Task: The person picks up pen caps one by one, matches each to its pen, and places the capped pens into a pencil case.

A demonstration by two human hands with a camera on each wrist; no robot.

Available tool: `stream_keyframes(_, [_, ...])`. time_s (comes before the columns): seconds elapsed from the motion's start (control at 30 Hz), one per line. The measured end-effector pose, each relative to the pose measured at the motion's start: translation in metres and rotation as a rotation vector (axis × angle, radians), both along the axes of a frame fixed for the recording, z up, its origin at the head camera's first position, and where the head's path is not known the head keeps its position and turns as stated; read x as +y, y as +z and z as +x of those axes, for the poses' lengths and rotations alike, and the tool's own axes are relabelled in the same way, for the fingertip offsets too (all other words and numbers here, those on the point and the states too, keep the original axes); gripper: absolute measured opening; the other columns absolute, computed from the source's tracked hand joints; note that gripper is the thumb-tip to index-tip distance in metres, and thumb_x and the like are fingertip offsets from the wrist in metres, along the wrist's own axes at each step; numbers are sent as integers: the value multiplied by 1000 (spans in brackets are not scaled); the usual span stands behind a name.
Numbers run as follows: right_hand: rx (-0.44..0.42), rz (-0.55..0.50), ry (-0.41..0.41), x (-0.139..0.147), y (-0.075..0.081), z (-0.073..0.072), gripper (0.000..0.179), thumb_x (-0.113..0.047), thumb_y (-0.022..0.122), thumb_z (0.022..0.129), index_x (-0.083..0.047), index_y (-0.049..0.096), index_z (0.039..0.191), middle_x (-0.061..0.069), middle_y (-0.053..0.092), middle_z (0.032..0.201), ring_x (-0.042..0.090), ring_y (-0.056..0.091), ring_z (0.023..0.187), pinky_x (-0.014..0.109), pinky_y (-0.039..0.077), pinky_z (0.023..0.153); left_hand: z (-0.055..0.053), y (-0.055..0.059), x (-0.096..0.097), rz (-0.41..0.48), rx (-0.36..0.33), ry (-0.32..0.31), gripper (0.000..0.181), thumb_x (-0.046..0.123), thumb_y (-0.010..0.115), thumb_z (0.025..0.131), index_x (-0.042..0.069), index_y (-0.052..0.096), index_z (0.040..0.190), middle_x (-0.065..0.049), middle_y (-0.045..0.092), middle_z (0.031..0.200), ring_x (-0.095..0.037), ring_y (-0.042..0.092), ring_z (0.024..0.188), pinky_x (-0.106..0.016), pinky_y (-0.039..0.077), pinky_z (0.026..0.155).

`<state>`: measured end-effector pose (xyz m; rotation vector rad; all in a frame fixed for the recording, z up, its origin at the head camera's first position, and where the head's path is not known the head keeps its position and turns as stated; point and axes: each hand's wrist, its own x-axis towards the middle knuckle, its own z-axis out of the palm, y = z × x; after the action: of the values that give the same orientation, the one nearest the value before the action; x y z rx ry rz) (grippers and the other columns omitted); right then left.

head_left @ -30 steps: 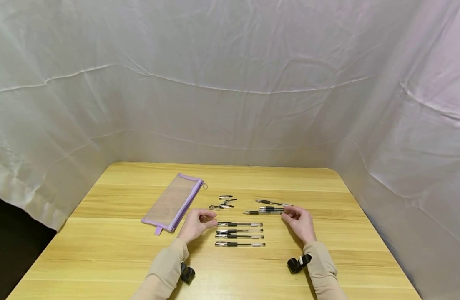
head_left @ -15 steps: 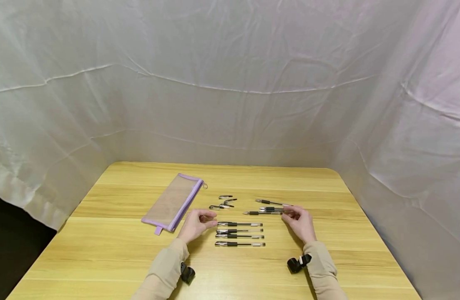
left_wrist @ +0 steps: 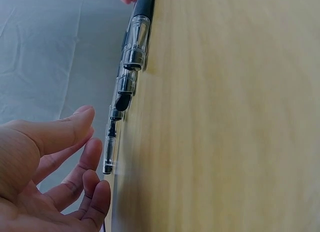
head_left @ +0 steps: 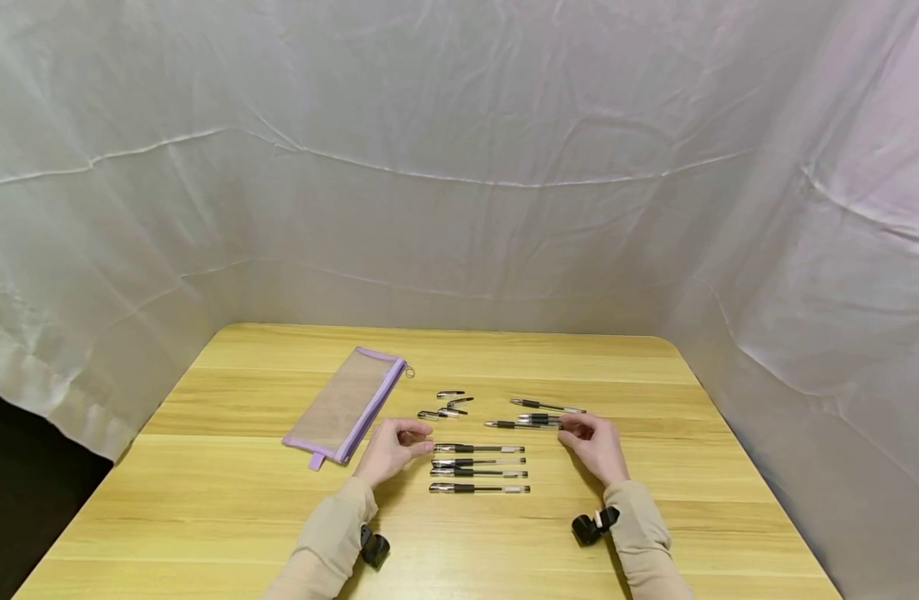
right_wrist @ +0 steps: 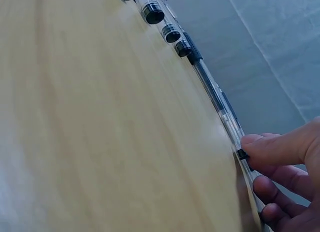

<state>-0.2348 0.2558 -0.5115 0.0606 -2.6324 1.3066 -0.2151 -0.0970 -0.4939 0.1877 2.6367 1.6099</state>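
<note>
The uncapped gel pen (head_left: 507, 425) runs leftward from the right hand (head_left: 596, 448), whose thumb (right_wrist: 275, 146) and fingers seem to pinch it at the black plug on its rear end; whether it is lifted off the wood-grain table (head_left: 459, 550) I cannot tell. It should be light and stiff, its clear barrel smooth enough to roll or slip, and the bare nib is probably its most delicate part. The rear hold keeps fingers off that nib but likely gives little control over it; the black grip sleeve, farther left of the pinch, should be the surer place to take hold. Just beyond the pinch lie three more uncapped pens (head_left: 546, 407). Nearer the person, to its left, four capped gel pens (head_left: 479, 489) lie in a row; at the farthest one's capped end rests the left hand (head_left: 390, 450), thumb and fingers apart, holding nothing. Loose pen caps (head_left: 450, 394) lie farther left of the pinch, and beyond them a purple-trimmed mesh zip pouch (head_left: 337, 407).
</note>
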Motion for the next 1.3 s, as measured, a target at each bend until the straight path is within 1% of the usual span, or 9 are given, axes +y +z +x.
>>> stream_keyframes(0.27, [-10, 47, 54, -7, -2, -4, 19, 0, 78, 83, -4, 77, 101, 13, 73, 89, 6, 54, 71, 21, 46, 66, -1, -1, 0, 5, 7, -1, 22, 6, 81, 82, 1, 76, 104, -14, 77, 101, -13, 64, 83, -23, 50, 73])
stream_keyframes(0.6, [-25, 96, 83, -12, -3, -4, 15, 1, 75, 85, -7, 78, 98, 9, 72, 90, 8, 54, 75, 22, 45, 68, -2, -2, 0, 27, -4, 9, 22, 4, 80, 82, 0, 76, 104, -14, 77, 100, -12, 64, 83, -22, 50, 72])
stream_keyframes(0.73, [-8, 39, 83, -13, -3, -1, 16, 1, 73, 87, -6, 78, 101, 12, 73, 95, 9, 60, 80, 21, 49, 73, -2, -3, -1, 33, -11, 27, 21, 4, 80, 82, 0, 76, 103, -13, 77, 97, -11, 62, 80, -21, 47, 70])
stream_keyframes(0.87, [-16, -166, 56, -15, -4, -1, 19, 3, 72, 88, 2, 75, 107, 21, 73, 103, 3, 65, 83, 17, 54, 77, -3, -4, -1, 32, -13, 45, 20, 4, 79, 83, 1, 77, 102, -10, 77, 93, -11, 57, 77, -21, 45, 68])
stream_keyframes(0.93, [-54, -340, 49, -17, -5, 0, 23, 6, 71, 88, 9, 71, 111, 24, 71, 106, 3, 68, 82, 18, 57, 77, -3, -4, -1, 37, -10, 49, 20, 4, 79, 83, 1, 77, 102, -10, 76, 93, -12, 56, 76, -20, 44, 68])
stream_keyframes(1.0, [-94, -525, 39, -18, -6, 0, 30, 9, 70, 87, 16, 65, 116, 22, 72, 105, 5, 71, 80, 21, 59, 77, -4, -5, -1, 37, 0, 53, 20, 3, 79, 83, 1, 76, 103, -10, 75, 93, -12, 55, 76, -20, 44, 68])
stream_keyframes(1.1, [-131, -749, 36, -20, -7, 1, 40, 13, 68, 86, 24, 56, 122, 13, 73, 102, 11, 74, 80, 24, 61, 79, -5, -6, -2, 42, 7, 67, 20, 3, 79, 83, 1, 77, 103, -11, 76, 94, -12, 55, 77, -20, 44, 69])
stream_keyframes(1.17, [-127, -832, 42, -19, -8, 1, 42, 12, 69, 86, 26, 53, 123, 7, 75, 97, 12, 75, 81, 25, 61, 80, -5, -6, -2, 40, 16, 79, 20, 3, 79, 83, 1, 76, 103, -11, 75, 93, -12, 55, 77, -21, 44, 70])
stream_keyframes(1.3, [-107, -918, 69, -17, -11, 0, 41, 10, 68, 87, 27, 53, 121, 6, 77, 94, 14, 75, 81, 28, 62, 80, -8, -6, -2, 44, 41, 109, 23, 3, 79, 83, 0, 76, 105, -13, 75, 94, -13, 58, 78, -20, 45, 71])
